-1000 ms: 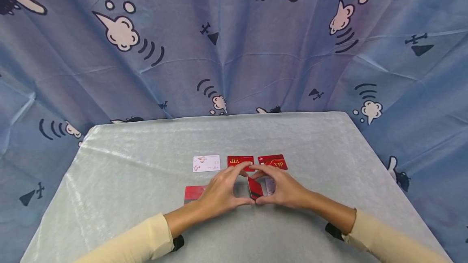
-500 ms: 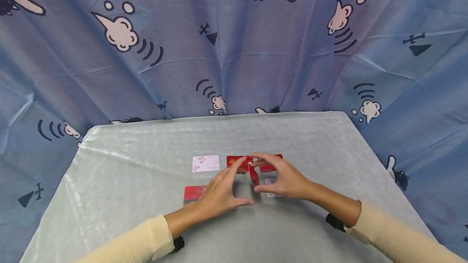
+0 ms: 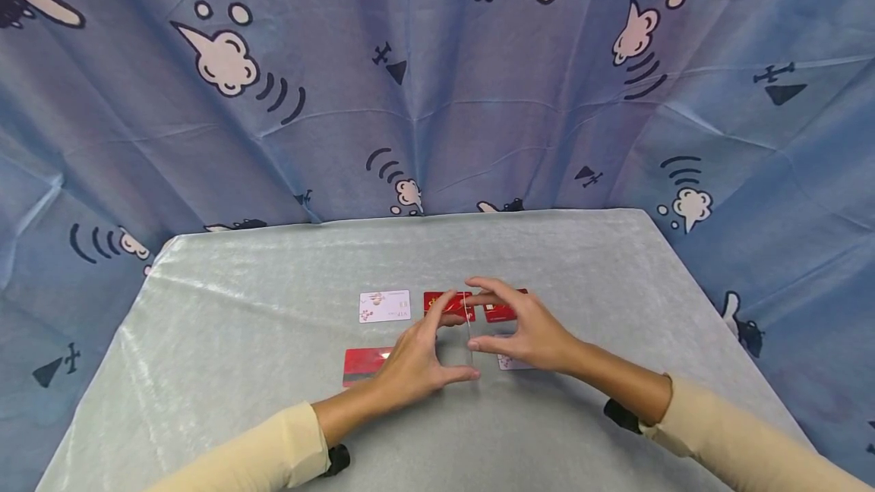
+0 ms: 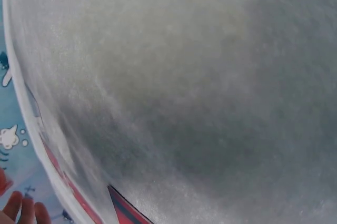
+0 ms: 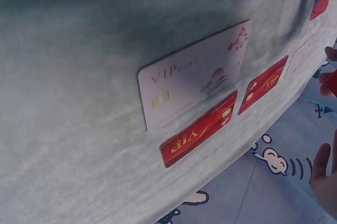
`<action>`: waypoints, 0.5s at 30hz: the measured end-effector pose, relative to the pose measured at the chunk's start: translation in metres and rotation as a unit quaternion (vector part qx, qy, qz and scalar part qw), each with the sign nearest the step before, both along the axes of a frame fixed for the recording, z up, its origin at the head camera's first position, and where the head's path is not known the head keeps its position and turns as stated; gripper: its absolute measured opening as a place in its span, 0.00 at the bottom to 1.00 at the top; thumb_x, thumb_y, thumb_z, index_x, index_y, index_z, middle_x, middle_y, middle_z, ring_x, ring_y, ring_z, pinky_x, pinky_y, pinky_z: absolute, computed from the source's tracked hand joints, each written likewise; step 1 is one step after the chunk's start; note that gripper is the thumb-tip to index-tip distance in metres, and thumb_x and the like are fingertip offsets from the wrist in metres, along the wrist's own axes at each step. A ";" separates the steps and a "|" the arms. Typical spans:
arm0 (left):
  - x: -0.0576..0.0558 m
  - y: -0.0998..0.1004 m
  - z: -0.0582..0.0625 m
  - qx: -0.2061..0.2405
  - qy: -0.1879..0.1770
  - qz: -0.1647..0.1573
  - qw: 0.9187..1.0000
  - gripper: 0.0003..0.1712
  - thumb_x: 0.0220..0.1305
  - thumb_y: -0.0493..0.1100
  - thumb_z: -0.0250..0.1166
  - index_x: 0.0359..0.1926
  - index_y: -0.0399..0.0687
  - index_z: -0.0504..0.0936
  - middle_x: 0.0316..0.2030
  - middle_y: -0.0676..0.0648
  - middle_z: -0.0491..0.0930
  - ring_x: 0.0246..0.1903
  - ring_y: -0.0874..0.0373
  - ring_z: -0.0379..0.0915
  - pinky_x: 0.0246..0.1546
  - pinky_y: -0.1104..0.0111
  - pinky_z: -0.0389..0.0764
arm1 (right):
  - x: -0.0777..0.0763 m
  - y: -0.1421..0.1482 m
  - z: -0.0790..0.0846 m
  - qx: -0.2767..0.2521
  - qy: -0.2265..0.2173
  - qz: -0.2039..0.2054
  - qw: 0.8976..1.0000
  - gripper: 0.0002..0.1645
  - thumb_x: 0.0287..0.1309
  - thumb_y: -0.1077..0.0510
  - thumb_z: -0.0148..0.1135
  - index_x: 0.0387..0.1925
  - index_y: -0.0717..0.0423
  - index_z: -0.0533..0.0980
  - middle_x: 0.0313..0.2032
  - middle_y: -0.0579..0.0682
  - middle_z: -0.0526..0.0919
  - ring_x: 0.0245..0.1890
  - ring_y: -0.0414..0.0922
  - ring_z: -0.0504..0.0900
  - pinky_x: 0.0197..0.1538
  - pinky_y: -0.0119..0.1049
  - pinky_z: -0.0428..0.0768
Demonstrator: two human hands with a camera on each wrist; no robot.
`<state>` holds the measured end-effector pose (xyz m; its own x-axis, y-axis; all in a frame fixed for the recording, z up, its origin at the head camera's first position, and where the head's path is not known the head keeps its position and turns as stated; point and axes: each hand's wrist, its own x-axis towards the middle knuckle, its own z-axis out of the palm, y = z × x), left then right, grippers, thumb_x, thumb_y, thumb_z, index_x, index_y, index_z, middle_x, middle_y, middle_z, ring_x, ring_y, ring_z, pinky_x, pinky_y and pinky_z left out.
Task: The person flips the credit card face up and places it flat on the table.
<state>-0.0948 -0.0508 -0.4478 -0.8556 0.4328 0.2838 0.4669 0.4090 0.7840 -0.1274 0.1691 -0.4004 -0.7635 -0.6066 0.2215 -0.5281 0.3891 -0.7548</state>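
A thin red card (image 3: 468, 313) stands nearly edge-on between my hands in the head view, above the table. My right hand (image 3: 529, 329) pinches it between thumb and fingers. Close on its other side is my left hand (image 3: 413, 355), its fingers and thumb spread in a loose curve; I see no clear grip there. The right wrist view catches only a red piece of the held card (image 5: 332, 82) at its right edge. In the left wrist view, some fingertips (image 4: 23, 211) show at the lower left corner.
On the pale cloth-covered table (image 3: 273, 272) lie a white card (image 3: 385, 306), two red VIP cards (image 3: 437, 300) in the back row, a red card with a grey stripe (image 3: 362, 364) by my left wrist, and a white VIP card (image 5: 195, 77) partly under my right hand. A patterned curtain (image 3: 410, 97) hangs behind.
The red card has risen and turned from showing its striped face to edge-on. My right hand has moved up with it, while my left thumb has parted from the right thumb.
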 end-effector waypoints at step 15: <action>0.001 0.001 -0.001 0.012 -0.033 -0.011 0.999 0.64 0.49 0.46 0.81 0.77 0.62 0.47 0.53 0.45 0.83 0.58 0.56 0.76 0.59 0.51 0.73 | 0.004 -0.002 -0.001 -0.001 -0.015 -0.003 1.000 0.47 0.53 0.49 0.76 0.71 0.47 0.64 0.56 0.46 0.82 0.58 0.47 0.79 0.57 0.60 0.75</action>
